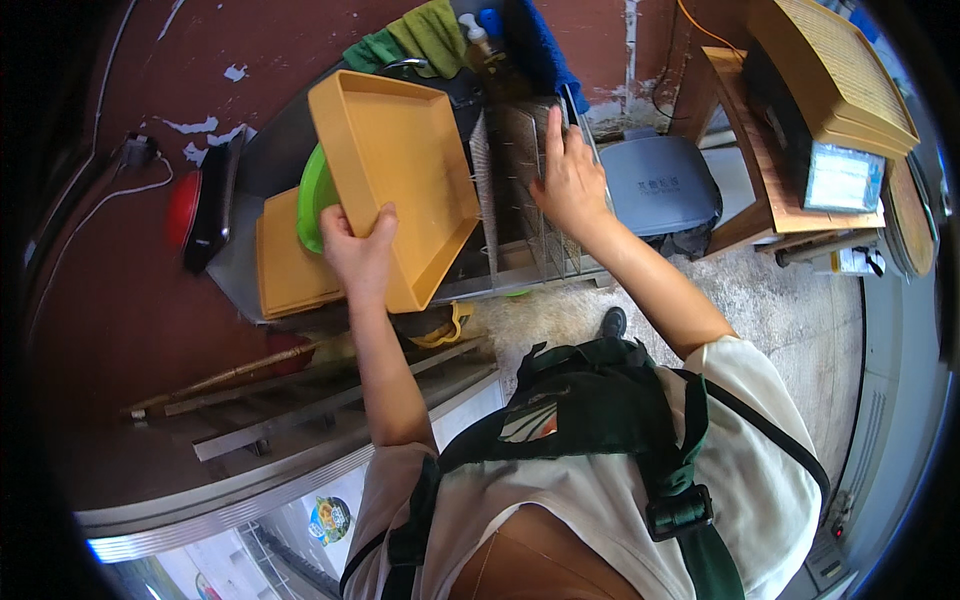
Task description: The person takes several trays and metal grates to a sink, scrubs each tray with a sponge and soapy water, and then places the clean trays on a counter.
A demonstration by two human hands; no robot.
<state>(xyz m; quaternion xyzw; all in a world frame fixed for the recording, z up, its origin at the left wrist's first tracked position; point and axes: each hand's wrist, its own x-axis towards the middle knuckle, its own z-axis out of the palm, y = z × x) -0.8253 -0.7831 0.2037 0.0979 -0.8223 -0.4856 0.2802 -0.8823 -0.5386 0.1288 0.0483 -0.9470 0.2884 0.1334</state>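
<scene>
My left hand (361, 251) grips a yellow plastic tray (409, 172) by its near left corner, thumb on the rim. The tray is tilted above a metal sink (234, 251), and its inside appears bare. Behind it, a green plastic basin (318, 199) and another yellow tray (289, 259) are partly hidden. My right hand (576, 184) is spread over the wire mesh racks (551, 247) standing at the sink's right end, index finger pointing away from me. Whether its fingers touch the mesh is unclear. Another wire mesh panel (486, 206) stands upright just right of the held tray.
Green towels (424, 37), a pump bottle (480, 41) and a blue towel (551, 56) line the sink's back. A grey lidded bin (660, 184) stands right of it. Farther right, yellow trays (832, 82) are stacked over a wooden table (750, 142). A pole (232, 371) lies at left.
</scene>
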